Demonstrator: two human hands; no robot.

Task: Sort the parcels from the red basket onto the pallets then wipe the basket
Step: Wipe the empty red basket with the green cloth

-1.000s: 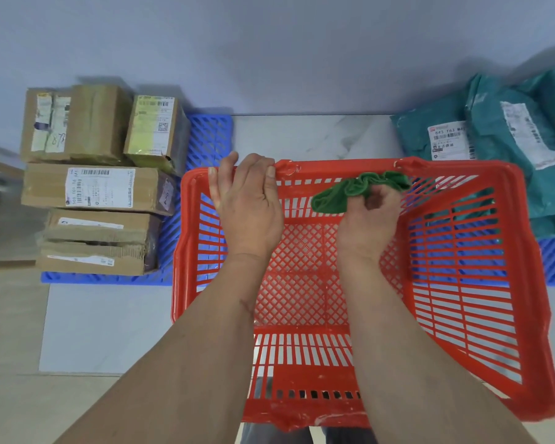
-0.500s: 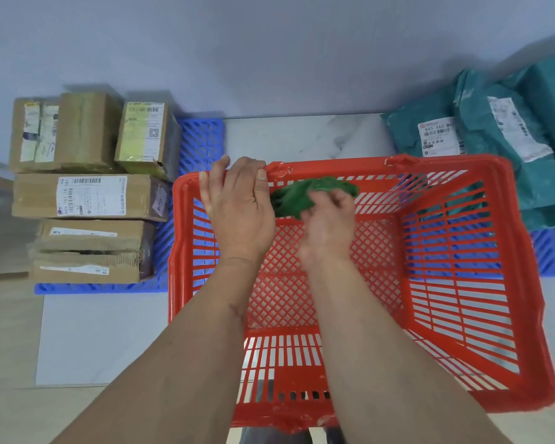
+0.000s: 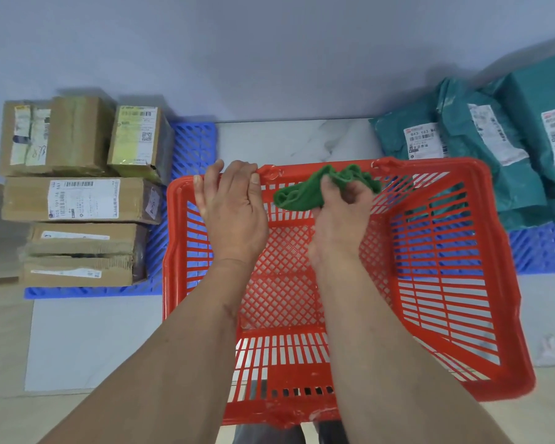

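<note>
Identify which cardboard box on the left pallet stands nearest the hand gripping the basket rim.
The yellowish-labelled box at the back right of the stack; the other boxes lie farther from the left hand.

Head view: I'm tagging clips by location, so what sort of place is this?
Probably a parcel sorting spot or small courier depot. Labelled cardboard boxes sit on a blue pallet on the floor, teal mailer bags on another, and a red basket between them is empty of parcels.

We see both bare forearms reach forward: the left hand (image 3: 234, 206) lies knuckles up, fingers hooked over a rim; the right hand (image 3: 340, 216) (fingers curled) pinches a bunched cloth.
</note>
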